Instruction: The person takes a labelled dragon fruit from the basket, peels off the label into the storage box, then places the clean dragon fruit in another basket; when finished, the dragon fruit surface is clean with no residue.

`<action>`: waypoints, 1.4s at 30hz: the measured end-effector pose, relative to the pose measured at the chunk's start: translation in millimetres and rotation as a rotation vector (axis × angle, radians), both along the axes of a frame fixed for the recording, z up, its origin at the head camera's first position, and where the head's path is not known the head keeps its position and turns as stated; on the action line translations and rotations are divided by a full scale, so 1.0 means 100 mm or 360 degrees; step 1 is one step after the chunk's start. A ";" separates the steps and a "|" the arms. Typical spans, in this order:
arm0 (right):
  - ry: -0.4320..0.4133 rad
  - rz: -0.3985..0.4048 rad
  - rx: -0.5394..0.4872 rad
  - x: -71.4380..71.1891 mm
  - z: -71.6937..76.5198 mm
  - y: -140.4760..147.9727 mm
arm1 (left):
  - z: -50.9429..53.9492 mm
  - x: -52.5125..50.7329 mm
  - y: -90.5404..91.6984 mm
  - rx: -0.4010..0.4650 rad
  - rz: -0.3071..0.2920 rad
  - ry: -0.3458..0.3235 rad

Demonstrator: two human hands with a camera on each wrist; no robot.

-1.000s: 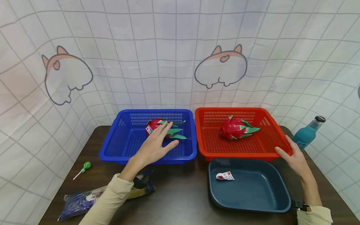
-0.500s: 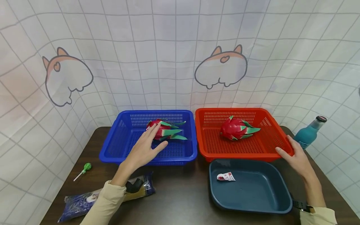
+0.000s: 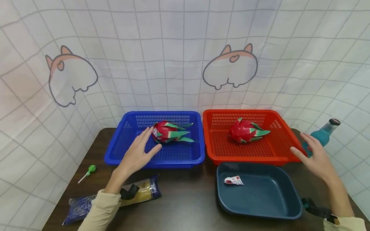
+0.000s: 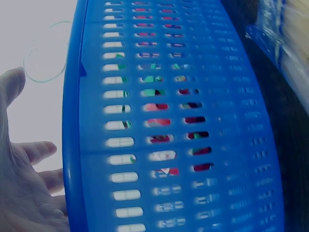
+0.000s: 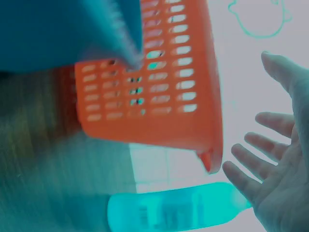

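Note:
Above the near left part of the blue basket (image 3: pixel 179 162) is my left hand (image 3: pixel 136 157), fingers extended and holding nothing. A red dragon fruit with green leaf tips (image 3: pixel 167 132) lies in that basket, just right of the fingertips. My right hand (image 3: pixel 316 158) hovers beside the near right corner of the red basket (image 3: pixel 245 159), its fingers spread and nothing in its grasp. Behind this hand stands a turquoise bottle with a dark cap (image 3: pixel 322 136), partly covered by it; the right wrist view shows the bottle (image 5: pixel 169 208) below the fingers. Another dragon fruit (image 3: pixel 244 131) lies in the red basket.
A dark blue-green tray (image 3: pixel 260 199) with a small white-and-red packet (image 3: pixel 234 180) stands before the red basket. On the left lie a green lollipop (image 3: pixel 91 169) and a blue-and-yellow plastic package (image 3: pixel 144 191), partly under my left forearm. A white grid-patterned curtain (image 3: pixel 150 64) surrounds the table.
My left hand has drawn leftward and nearer, off the dragon fruit it was covering. My right hand has moved right from the red basket's corner to in front of the bottle.

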State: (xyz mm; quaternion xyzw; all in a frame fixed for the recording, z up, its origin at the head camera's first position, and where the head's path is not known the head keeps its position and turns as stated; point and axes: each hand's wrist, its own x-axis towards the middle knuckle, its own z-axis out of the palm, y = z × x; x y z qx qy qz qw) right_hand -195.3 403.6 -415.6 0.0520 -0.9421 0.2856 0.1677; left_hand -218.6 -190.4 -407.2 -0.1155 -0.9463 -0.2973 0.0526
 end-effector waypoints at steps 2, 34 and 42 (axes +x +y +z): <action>-0.0023 0.0032 -0.0009 0.02 0.06 -0.05 | 0.00 0.01 -0.03 0.0007 0.0012 -0.0012; -0.0049 0.0381 0.0038 -0.03 0.31 -0.73 | -0.11 0.14 -0.39 0.0039 0.0122 0.0096; -0.0047 0.0481 0.0126 -0.14 0.36 -0.93 | -0.15 0.16 -0.55 -0.0071 0.0201 0.0239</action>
